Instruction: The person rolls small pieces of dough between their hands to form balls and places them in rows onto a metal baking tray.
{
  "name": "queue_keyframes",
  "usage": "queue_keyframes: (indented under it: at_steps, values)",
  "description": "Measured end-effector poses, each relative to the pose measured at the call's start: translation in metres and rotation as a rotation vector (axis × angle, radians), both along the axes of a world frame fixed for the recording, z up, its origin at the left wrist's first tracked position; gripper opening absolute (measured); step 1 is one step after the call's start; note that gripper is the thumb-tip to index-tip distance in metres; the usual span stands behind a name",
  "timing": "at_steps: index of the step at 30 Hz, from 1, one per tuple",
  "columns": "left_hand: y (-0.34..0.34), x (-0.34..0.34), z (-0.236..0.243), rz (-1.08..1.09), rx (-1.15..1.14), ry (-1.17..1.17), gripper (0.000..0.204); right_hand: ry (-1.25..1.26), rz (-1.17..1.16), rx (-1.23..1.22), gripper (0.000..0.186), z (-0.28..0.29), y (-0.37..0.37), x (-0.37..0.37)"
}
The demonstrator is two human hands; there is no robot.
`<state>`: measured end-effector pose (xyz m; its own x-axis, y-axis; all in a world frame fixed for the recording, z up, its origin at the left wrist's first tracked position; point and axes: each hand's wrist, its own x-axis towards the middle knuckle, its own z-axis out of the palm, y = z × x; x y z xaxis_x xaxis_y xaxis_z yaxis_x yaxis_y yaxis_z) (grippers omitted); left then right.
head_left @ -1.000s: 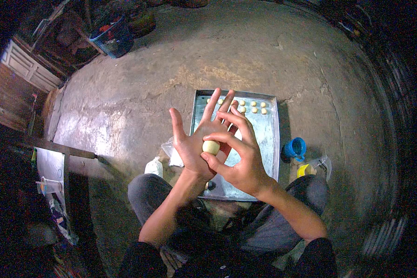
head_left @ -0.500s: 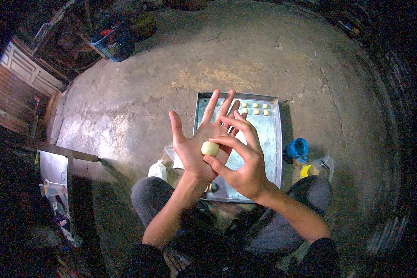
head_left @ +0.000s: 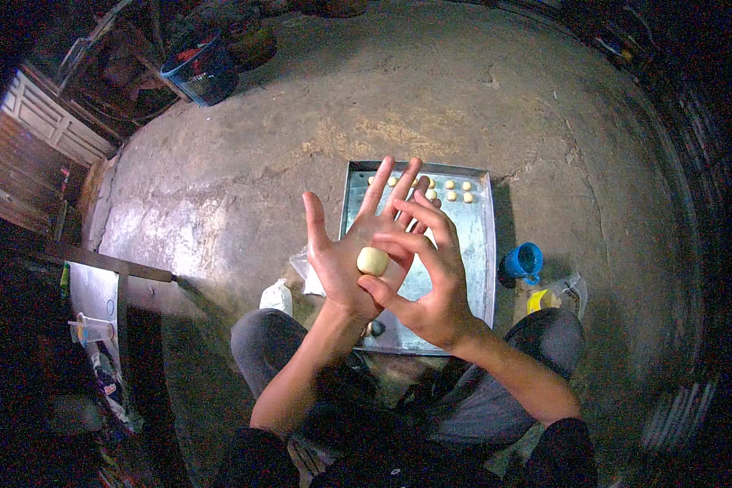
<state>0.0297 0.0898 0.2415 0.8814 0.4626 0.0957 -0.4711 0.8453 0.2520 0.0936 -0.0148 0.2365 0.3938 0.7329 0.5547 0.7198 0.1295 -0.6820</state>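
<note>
A pale round dough ball (head_left: 372,260) sits on the palm of my left hand (head_left: 342,260), whose fingers are spread wide. My right hand (head_left: 435,297) curves over that palm, thumb at the ball's lower edge and index finger just above it, other fingers bent. Beneath both hands is a square metal tray (head_left: 489,244) between my bent legs, with several small pale dough balls (head_left: 468,197) in rows along its far end, partly hidden by my fingers. A dark object (head_left: 376,328) at the tray's near left is too small to make out.
A blue mug (head_left: 522,262) and a yellow item in plastic (head_left: 541,299) lie right of the tray, white bags (head_left: 276,297) at its left. A low table (head_left: 93,294) with a plastic cup stands at left. A blue basket (head_left: 199,77) sits at the far left back.
The dough ball has shifted slightly within my left palm, and my right fingers have made small movements around it. Both hands stay over the tray; the view has shifted a little.
</note>
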Motion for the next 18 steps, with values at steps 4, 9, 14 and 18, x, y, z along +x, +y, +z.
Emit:
queue_keyframes:
  at_steps: [4, 9, 14, 18]
  values:
    - [0.004, 0.001, -0.002, 0.016, 0.033, 0.025, 0.109, -0.188, -0.017, -0.020, 0.053, 0.004, -0.002, 0.006]
    - [0.007, 0.004, -0.002, -0.015, -0.181, -0.151, 0.107, -0.307, 0.047, 0.133, 0.058, 0.030, -0.016, 0.019]
    - [0.007, 0.003, 0.003, 0.005, 0.000, -0.111, 0.107, -0.468, 0.099, -0.118, 0.074, 0.014, -0.003, 0.017]
    - [0.004, 0.006, 0.007, -0.066, -0.167, -0.216, 0.108, -0.289, 0.146, 0.061, 0.074, 0.022, -0.011, 0.024]
